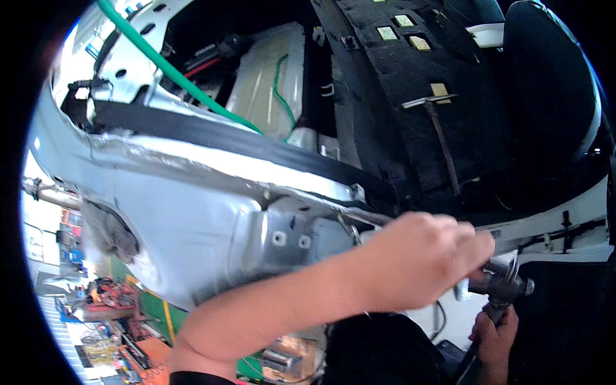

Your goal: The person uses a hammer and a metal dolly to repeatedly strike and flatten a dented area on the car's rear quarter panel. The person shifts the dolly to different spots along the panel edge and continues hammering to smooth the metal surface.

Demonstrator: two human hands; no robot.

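Note:
My left forearm crosses the picture from the lower left, and my left hand is closed in a fist at the edge of the car body. A dark metal bar shows on its far side, and a dark end shows by the little-finger side; most of it is hidden in the fist. My right hand, lower right, grips the handle of a hammer. The hammer's dark steel head is close beside my left fist; whether it touches the bar I cannot tell. The bare metal body panel lies under my left forearm.
A second, thin-headed hammer rests on the black floor lining. A green hose crosses the opening at upper left. A black seat stands at upper right. An orange cabinet and workshop gear are at lower left.

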